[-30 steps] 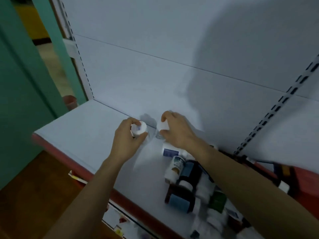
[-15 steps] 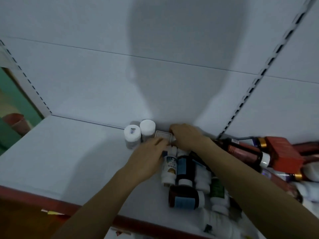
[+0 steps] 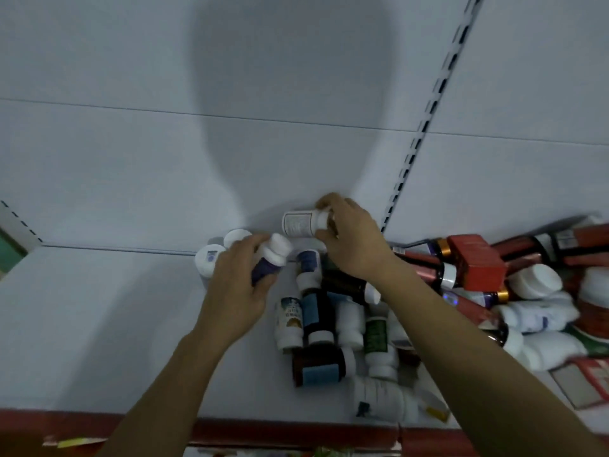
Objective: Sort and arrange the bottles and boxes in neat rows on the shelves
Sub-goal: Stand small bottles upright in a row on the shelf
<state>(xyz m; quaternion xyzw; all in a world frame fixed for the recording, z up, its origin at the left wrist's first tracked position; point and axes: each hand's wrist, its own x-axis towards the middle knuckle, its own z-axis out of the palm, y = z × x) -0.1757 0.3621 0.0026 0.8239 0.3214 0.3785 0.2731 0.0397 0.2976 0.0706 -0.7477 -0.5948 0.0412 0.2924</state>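
Left grip [image 3: 239, 285] wrapped round a purple-label bottle [image 3: 268, 262], white cap pointing away. Right grip [image 3: 351, 239] grasps a white bottle [image 3: 298, 224] by its cap end, held sideways, just beyond the left. Two upright white bottles [image 3: 211, 258] just left of the left grip (by the back panel). Jumbled bottle pile [image 3: 329, 324] on the shelf [image 3: 99, 324] under both grips, red box [image 3: 476, 262] further right.

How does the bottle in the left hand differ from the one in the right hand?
The left-hand bottle has a dark purple label; the right-hand bottle has a white printed one. The left hand wraps its bottle's body, cap tilted up; the right hand grips its bottle by the cap end, lying sideways. Both caps are white.
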